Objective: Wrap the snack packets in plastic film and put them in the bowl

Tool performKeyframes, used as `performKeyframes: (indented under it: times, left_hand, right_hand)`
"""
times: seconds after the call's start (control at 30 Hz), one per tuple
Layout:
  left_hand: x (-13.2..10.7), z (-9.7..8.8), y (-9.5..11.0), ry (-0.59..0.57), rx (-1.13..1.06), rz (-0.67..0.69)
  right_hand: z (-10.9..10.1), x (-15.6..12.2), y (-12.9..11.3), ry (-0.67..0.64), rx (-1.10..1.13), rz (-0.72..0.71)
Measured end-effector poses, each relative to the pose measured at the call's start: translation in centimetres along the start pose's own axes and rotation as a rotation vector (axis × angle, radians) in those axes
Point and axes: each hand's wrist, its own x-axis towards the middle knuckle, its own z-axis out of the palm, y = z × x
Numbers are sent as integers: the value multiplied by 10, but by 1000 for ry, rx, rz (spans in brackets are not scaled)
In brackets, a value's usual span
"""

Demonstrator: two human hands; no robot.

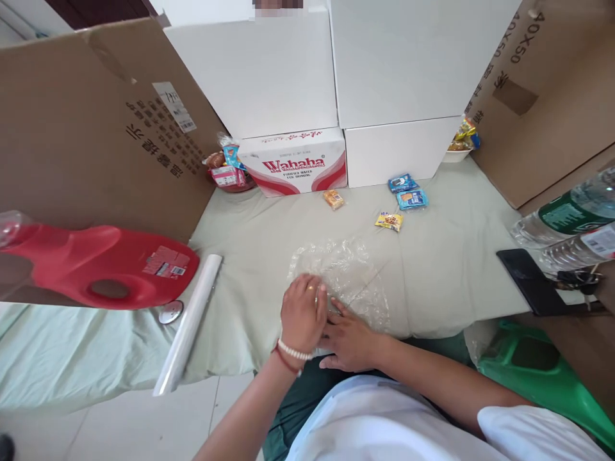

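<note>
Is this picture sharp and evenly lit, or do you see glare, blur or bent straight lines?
Head view: soft, even daylight with faint shadows; the film glints and its outline is hard to trace; the roll shows a bright streak; cardboard edges bow near the borders, wide-lens distortion; a patch at the top is pixelated.

The plastic sheet (pixel 343 275) is clear and colourless, and the pale green cloth (pixel 442 269) shows through it. The left hand (pixel 303 314) wears a gold ring, a white bead bracelet and a thin red cord. The rest runs from plain to loud: white boxes (pixel 413 64), brown cardboard (pixel 81 128) printed in black, a white carton (pixel 293 163) with red lettering and red wavy bands, a glossy red jug (pixel 96 266) with a red-and-white label, a white roll (pixel 188 323), a yellow packet (pixel 389 221), an orange packet (pixel 333 199), blue packets (pixel 412 199), a black phone (pixel 531 280), a bright green stool (pixel 542 371) — and a clear bottle (pixel 571 211) banded with a green label.
</note>
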Motion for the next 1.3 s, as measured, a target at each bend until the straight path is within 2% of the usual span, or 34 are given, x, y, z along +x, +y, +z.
performKeyframes:
  times: [0.07, 0.17, 0.27, 0.37, 0.47, 0.57, 0.63, 0.7, 0.8, 0.9, 0.97, 1.13, 1.2, 1.3]
  left_hand:
    - [18, 24, -9, -144, 96, -71]
    - [28, 48, -34, -312, 192, -159]
    - [25, 53, -47, -348, 226, -172]
    - [23, 52, -46, -351, 241, -190]
    - [23, 52, -43, -344, 245, -190]
    - [22, 54, -46, -326, 240, -187]
    - [20, 56, -49, -306, 231, -199]
    - [19, 56, -51, -288, 216, -207]
    - [18, 56, -52, -278, 192, -194]
    - [18, 54, -50, -276, 177, -188]
    - [19, 53, -49, -278, 172, -196]
    - [18, 52, -49, -273, 162, -193]
    - [17, 53, -50, -268, 157, -187]
    - [16, 54, -51, -261, 153, -182]
  right_hand:
    - [1, -7, 0, -8, 15, 7]
    - [2, -28, -5, -3, 71, 5]
    - [-5, -45, -11, 93, 167, 25]
    - [-25, -32, -5, 252, 173, 170]
    - [-43, 0, 28, 320, -26, 292]
    - [-52, 15, 76, 242, -200, 466]
    - [-58, 2, 104, 200, -254, 592]
    - [-67, -24, 124, 213, -287, 671]
    - [-90, -61, 142, 326, -336, 752]
    - [-120, -72, 164, 417, -419, 809]
    - [-137, -65, 183, 370, -463, 842]
    - [-168, -26, 222, 80, -507, 867]
    - [-179, -7, 227, 76, -528, 878]
    - [-195, 26, 234, 193, -449, 957]
